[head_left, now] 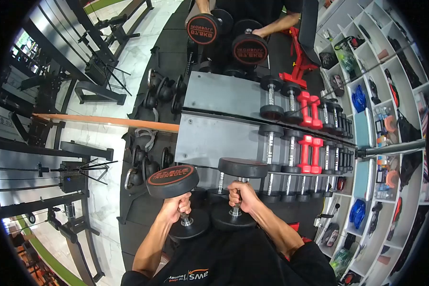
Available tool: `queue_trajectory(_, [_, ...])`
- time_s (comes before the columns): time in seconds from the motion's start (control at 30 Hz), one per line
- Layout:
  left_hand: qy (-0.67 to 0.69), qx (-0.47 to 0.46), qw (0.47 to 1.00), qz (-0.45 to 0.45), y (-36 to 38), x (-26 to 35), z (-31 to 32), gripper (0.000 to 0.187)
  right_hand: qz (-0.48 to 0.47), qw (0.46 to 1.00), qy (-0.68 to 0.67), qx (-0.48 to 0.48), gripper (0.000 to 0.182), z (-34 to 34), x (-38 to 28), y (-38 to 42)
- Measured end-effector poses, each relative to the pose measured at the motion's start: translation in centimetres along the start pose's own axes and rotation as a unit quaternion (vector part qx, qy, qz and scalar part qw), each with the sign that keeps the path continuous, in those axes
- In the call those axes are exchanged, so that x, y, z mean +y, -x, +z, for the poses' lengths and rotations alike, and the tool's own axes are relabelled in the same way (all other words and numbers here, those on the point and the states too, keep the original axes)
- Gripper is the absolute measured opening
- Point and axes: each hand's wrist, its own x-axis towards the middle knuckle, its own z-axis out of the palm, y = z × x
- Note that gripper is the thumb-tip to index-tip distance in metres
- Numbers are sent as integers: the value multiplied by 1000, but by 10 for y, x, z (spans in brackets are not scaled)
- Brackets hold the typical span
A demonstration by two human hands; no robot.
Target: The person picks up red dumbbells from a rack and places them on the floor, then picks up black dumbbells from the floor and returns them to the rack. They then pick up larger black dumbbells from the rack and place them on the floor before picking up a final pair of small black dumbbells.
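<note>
My left hand (178, 208) is wrapped round the chrome handle of a round-headed black dumbbell (172, 181); its upper head carries orange lettering and tilts toward me. A second black dumbbell (243, 168) is gripped by my right hand (241, 195), fingers closed round the handle. Both dumbbells are held in front of my torso, one head above each fist and the other below. Just beyond them is the grey top of a dumbbell rack (214, 138). The mirror behind the rack reflects both dumbbells and my arms.
Black dumbbells with chrome handles (270, 148) and red dumbbells (311, 155) line the rack's right side. Kettlebells (145, 164) stand on the dark floor at left, near cable machines (71, 174). White cubby shelves (367, 200) hold bags and small gear at right.
</note>
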Motion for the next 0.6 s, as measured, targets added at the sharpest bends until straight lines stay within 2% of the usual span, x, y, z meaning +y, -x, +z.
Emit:
queue_trajectory(0.4, [36, 45, 998, -25, -22, 1, 10, 37, -24, 1000, 3, 12, 26, -31, -69, -80])
queue_trajectory(0.6, [71, 73, 995, 2, -24, 0, 9, 36, -15, 999, 0, 50, 25, -52, -91, -136])
